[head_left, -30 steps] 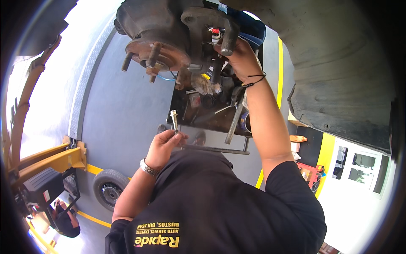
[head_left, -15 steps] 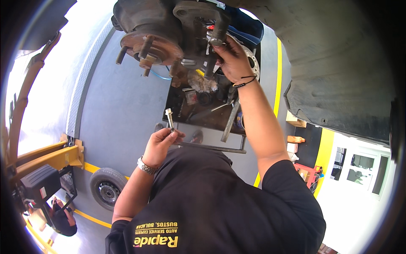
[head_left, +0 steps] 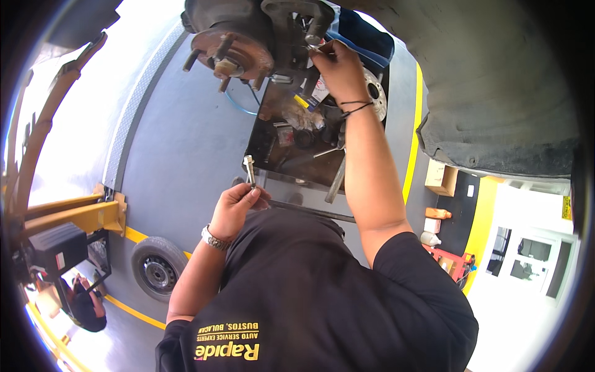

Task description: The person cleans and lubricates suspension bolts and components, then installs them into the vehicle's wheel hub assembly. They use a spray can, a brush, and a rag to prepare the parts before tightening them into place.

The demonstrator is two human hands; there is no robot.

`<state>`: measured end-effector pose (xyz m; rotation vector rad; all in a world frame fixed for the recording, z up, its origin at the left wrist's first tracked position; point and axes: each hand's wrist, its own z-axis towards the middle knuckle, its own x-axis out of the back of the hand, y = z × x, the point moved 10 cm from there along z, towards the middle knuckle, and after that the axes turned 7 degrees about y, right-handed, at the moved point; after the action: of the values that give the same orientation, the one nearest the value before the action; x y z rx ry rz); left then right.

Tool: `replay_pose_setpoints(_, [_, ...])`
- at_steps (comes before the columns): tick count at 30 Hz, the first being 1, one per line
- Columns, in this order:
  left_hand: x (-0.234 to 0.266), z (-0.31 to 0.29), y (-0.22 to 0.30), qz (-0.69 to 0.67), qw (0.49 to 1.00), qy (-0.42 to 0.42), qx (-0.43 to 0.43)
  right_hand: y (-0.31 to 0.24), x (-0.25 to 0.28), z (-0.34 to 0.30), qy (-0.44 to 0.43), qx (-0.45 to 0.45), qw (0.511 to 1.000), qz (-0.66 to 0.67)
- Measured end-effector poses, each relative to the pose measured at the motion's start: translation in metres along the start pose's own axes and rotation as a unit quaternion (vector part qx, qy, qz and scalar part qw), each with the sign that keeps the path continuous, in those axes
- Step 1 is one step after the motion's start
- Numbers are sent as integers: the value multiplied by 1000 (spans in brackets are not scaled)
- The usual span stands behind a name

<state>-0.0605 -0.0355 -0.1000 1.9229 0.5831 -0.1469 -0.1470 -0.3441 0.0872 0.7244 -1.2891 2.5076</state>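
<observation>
Upright between the thumb and fingers of my left hand [head_left: 237, 209] is a shiny metal bolt [head_left: 249, 167], its wider end on top. My right hand [head_left: 341, 71] reaches up under the steering knuckle and bracket [head_left: 297, 22], its fingers pinched together beside the bracket's lower end. What those fingers hold, if anything, I cannot make out. Left of the bracket is a rusty wheel hub [head_left: 238, 59] with several threaded studs pointing toward me.
A dark tray table [head_left: 291, 167] below carries rags [head_left: 300, 115], a yellow-and-black box [head_left: 305, 101], tools and a brake disc [head_left: 374, 93]. A grey wheel-arch liner [head_left: 496, 93] hangs at right. A tyre [head_left: 158, 270], yellow lift arm [head_left: 74, 217] and another person [head_left: 87, 307] are at left.
My right hand has moved from around the bracket's cylindrical end to just below it, fingers drawn together. My left hand keeps its grip on the bolt. The whole view has shifted slightly.
</observation>
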Motion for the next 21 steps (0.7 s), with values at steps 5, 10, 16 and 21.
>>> replay_pose_setpoints(5, [3, -10, -9, 20, 1000, 16, 0, 7, -27, 13, -304, -8, 943, -132])
replay_pose_setpoints(10, [-8, -6, -24, 15, 1000, 7, 20, 42, -43, -5, -298, -190, 925, 136])
replay_pose_setpoints(16, [-21, -1, -28, 62, 998, -23, 15, 61, -56, 7, -137, -236, 828, 490])
replay_pose_setpoints(21, [-20, -3, -33, 100, 994, -23, 29, 87, -48, 32, -162, -257, 855, 420])
